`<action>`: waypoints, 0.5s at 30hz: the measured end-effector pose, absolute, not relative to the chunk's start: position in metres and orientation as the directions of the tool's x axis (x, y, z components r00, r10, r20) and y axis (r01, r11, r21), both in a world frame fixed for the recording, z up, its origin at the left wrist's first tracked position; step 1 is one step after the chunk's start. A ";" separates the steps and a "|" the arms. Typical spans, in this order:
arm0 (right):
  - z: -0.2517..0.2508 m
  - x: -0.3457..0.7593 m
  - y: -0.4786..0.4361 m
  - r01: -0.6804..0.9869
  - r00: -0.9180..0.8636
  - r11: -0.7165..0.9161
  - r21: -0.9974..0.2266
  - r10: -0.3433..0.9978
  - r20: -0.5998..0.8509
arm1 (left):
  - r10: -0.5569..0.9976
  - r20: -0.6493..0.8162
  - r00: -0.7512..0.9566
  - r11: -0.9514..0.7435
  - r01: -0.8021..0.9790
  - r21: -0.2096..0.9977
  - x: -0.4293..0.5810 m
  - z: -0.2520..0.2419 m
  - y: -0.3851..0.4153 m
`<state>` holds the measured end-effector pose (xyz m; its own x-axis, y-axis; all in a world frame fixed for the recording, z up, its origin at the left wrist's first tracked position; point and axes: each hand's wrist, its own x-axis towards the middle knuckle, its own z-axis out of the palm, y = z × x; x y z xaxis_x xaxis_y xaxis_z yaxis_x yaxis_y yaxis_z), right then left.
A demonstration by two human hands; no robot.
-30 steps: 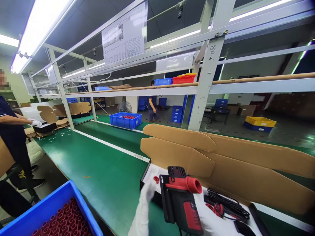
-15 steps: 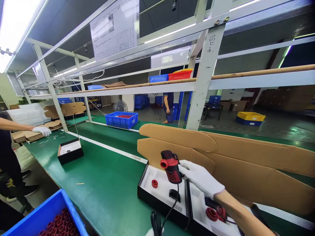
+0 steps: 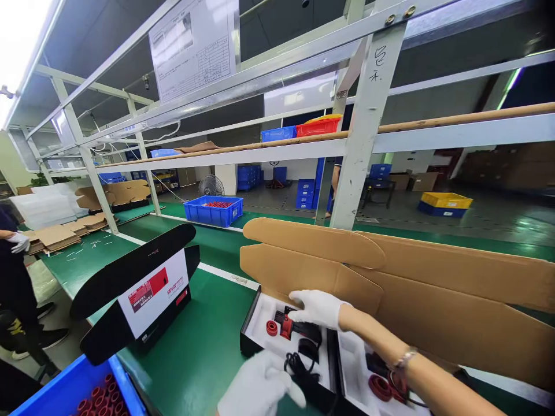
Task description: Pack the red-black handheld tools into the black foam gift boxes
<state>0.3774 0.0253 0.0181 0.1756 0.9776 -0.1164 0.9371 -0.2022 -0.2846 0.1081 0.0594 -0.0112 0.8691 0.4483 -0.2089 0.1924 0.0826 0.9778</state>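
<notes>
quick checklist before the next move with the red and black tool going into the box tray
1. Red and black power tool lying in the white tray of the open black box: ok.
2. Right hands, white-gloved, resting on the tool: ok.
3. Coiled black cord fully inside the tray: cannot tell, it sits at the front edge.
4. Left hands, white-gloved, by the cord at the box front: ok.
5. Small red ring lying apart from the tool in the tray: ok.
6. Brown cardboard flaps standing behind the box, not over the tray: ok.
</notes>
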 end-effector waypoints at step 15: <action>-0.030 0.305 -0.062 0.427 0.544 -0.121 -0.896 0.826 0.148 | 0.188 0.200 0.962 -0.981 0.192 0.000 0.246 -0.014 0.117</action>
<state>0.3046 -0.0618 -0.0299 0.5443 0.8257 0.1478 0.4270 -0.1210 -0.8961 0.2455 0.1166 -0.0144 0.9615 0.1882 0.2001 0.1921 -0.9814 -0.0002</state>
